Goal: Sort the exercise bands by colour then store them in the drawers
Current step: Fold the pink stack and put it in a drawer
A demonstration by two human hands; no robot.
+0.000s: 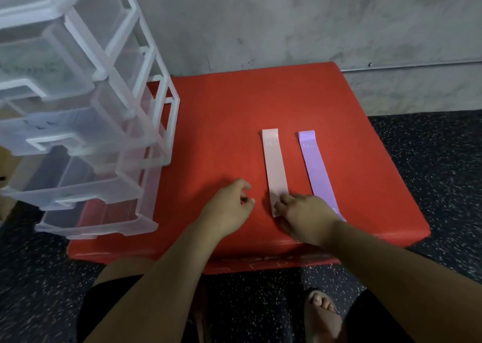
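Worktop point(221, 123): red padded block, centre of the frame, standing on a dark speckled floor point(438, 160) against a grey wall point(287, 24).
Drawer unit point(99, 123): translucent plastic with a white frame and stacked drawers, upper left to middle left of the frame, standing on the left part of the worktop. The contents cannot be told through the frosted fronts.
Pink band point(275, 165): flat on the worktop, right of centre, running lengthwise from far to near, marked "15" at its far end.
Purple band point(317, 170): flat, just right of the pink band and parallel to it, not touching it, marked "10" at its far end.
Left hand point(229, 207): lower centre, just left of the pink band and clear of it. Grip narrow, fingers loosely curled, holding nothing.
Right hand point(305, 217): lower centre-right, fingers extended onto the near end of the pink band. The back of the hand hides the near end of the purple band. Grip not closed round either band.
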